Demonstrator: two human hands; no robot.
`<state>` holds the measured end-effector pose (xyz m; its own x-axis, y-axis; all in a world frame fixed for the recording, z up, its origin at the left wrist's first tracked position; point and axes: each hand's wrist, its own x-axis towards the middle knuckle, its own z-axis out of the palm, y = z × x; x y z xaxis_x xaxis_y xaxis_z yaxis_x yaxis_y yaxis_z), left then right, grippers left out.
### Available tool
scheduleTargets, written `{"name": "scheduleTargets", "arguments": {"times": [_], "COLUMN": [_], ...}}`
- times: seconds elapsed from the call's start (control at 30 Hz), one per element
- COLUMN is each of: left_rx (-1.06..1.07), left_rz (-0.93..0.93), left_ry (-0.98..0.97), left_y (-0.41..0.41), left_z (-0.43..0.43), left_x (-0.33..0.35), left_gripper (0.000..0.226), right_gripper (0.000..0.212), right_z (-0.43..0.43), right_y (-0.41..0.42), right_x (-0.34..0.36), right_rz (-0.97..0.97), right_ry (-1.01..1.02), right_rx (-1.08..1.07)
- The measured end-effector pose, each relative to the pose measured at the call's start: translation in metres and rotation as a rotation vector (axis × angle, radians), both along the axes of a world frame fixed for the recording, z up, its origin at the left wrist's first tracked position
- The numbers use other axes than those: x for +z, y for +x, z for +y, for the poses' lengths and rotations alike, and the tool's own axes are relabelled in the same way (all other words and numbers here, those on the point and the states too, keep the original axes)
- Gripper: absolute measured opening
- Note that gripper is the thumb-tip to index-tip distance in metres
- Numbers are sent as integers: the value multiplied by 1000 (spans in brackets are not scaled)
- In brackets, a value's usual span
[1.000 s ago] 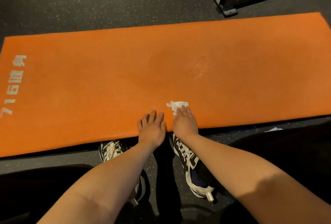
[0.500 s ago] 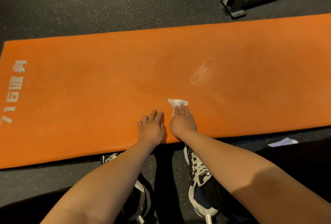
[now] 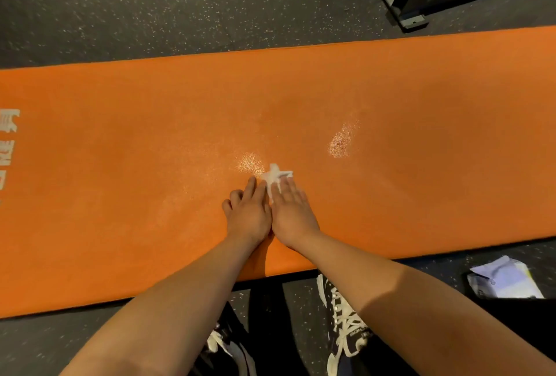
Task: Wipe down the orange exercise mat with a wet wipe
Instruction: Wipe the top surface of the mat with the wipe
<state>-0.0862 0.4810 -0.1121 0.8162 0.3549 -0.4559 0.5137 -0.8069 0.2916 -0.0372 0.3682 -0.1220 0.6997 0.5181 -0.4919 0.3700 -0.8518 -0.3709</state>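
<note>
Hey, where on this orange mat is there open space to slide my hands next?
Bare orange mat runs right of the glistening wet patch, and from the left hand leftward to the white lettering. Crowded only mid-mat: the right hand presses the wet wipe right beside the left.

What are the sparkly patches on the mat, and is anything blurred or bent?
Head view: two speckled glints on the mat, one just beyond the wipe, look like light off wet spots. Head view: the mat's edges run straight, only slanted. The picture is slightly soft throughout, and a shadow edge crosses the right forearm.
</note>
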Motion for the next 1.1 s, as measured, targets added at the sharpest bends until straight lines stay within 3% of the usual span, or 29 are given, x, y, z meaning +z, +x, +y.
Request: {"name": "scheduleTargets", "arguments": {"times": [0.07,0.23,0.43,0.53,0.63,0.8,0.87,1.0,1.1], "left_rx": [3,30,123,94,82,150,151,166,207], "left_rz": [-22,-61,-161,-175,-187,-228,-164,-79,-104], "left_ry": [9,2,-131,-136,-134,-122,-64,-8,-28], "left_y": [1,-4,-11,-14,-16,-14,-11,-11,-8], "left_z": [3,1,7,9,9,20,27,36,39], "left_x": [-5,-14,-16,-16,-17,-15,-12,-12,-11], "left_gripper": [50,53,54,55,53,59,59,64,59], "right_gripper": [57,70,61,65,67,57,58,64,61], "right_z": [-4,-3,9,-1,7,17,14,28,50], "right_y": [7,35,10,26,24,3,17,32,13], "right_x": [-5,-8,-11,-14,-8,-8,-14,-12,-10], "right_rz": [-39,-82,-45,-110,-59,-10,-61,-63,-8], "right_ry": [0,-142,20,-76,-107,43,-17,-134,1], "right_rx": [61,-209,203,52,-125,225,179,-109,82]}}
